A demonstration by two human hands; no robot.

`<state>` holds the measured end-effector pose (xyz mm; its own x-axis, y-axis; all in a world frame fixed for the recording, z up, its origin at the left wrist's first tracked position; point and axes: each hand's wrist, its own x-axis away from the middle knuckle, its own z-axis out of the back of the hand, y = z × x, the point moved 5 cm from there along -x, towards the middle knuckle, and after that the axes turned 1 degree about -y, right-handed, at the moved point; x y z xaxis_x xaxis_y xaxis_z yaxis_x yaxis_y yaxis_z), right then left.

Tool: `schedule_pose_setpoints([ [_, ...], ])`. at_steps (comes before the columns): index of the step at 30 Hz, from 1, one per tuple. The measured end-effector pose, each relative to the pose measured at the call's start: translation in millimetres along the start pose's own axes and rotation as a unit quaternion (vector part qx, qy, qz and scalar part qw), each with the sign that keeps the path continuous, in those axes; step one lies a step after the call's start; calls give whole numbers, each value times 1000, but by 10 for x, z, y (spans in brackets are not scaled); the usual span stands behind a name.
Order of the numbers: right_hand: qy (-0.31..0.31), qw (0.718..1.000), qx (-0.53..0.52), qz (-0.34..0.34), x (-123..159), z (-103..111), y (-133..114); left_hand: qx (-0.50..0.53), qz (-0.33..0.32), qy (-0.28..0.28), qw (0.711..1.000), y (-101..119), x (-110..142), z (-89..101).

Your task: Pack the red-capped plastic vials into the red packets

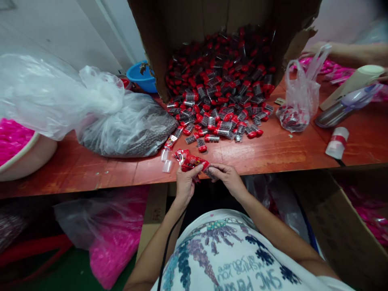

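My left hand [185, 182] is closed around a small stack of red printed labels [190, 161] at the front edge of the red table [273, 151]. My right hand [228, 176] pinches a small clear vial with dark contents [209, 171], held against the labels. Both hands meet just in front of my body. Two tiny clear caps [166, 160] lie on the table left of my left hand. A big pile of red-capped vials [224, 89] spills from a tipped cardboard box [194, 24] straight ahead.
A clear bag of dark beads [133, 129] and crumpled plastic lie at left, beside a bowl of pink pieces [15, 149]. A blue bowl [141, 76] stands behind. At right: a small plastic bag [298, 101], a roll [336, 142], another person's arm [348, 50]. Cartons and pink bags sit under the table.
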<state>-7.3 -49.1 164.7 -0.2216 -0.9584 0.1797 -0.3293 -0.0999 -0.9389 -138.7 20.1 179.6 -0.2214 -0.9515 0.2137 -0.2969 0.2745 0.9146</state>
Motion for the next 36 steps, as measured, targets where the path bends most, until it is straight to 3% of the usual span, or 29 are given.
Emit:
schedule_pose_setpoints([
  [7,-19,1000,-7,-13,33,-31,-29,12,8,-14,1000,-29,4,26],
  [14,-9,983,151,101,73,-8,-179,41,41,4,998,-76,10,42],
  [21,-5,969,191,157,105,7,-207,10,26,-14,1000,-79,7,48],
  [36,27,959,223,171,212,-32,-355,44,33,30,998,-15,16,-38],
])
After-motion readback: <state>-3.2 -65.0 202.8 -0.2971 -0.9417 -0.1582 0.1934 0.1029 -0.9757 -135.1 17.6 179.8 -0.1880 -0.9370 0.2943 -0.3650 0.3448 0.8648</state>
